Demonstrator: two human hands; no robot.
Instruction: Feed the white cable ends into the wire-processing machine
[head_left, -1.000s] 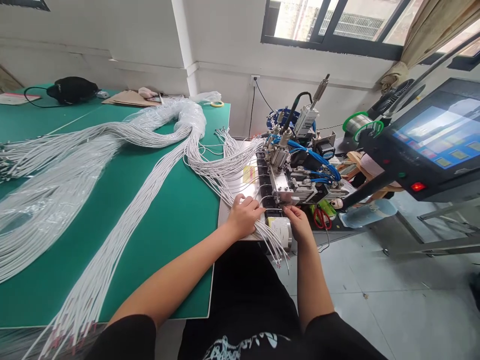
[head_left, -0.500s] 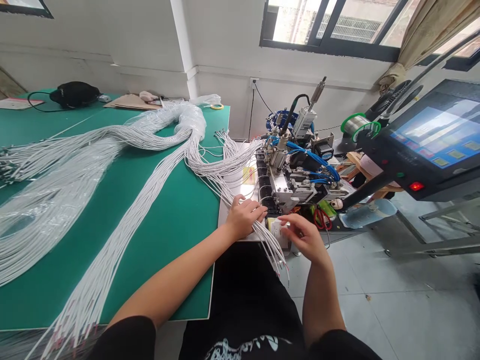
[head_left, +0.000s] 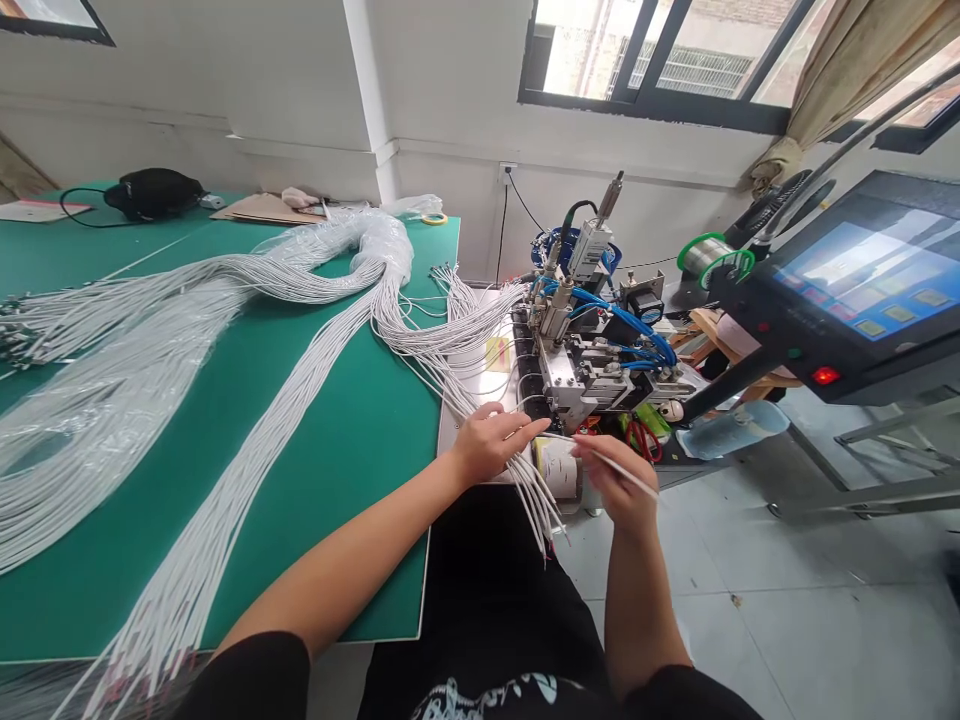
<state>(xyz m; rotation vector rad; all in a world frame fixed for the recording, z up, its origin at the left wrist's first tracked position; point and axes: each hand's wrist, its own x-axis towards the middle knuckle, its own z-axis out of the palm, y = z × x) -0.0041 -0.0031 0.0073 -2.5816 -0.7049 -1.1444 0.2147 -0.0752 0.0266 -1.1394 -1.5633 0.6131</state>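
My left hand (head_left: 491,447) is closed over a bunch of thin white cables (head_left: 538,505), its fingertips at the front corner of a bench machine (head_left: 562,375). Loose cable ends hang past it over the table edge. My right hand (head_left: 621,488) pinches a single white cable (head_left: 636,480), whose free end sticks out to the right beyond the fingers. That cable runs left toward my left fingertips. Just below the gap between the hands stands a whitish roll or tub (head_left: 559,468) with yellow on its rim.
More white cables (head_left: 300,375), partly wrapped in clear plastic (head_left: 386,240), cover the green table (head_left: 360,560). Right of the machine are red-handled scissors (head_left: 643,440), a solder wire spool (head_left: 709,258), a blue translucent tray (head_left: 739,430) and a touchscreen panel (head_left: 874,270).
My right hand, loosely curled before, now pinches one cable pulled out to the right. My left hand stays on the bunch, its fingers extended slightly farther right.
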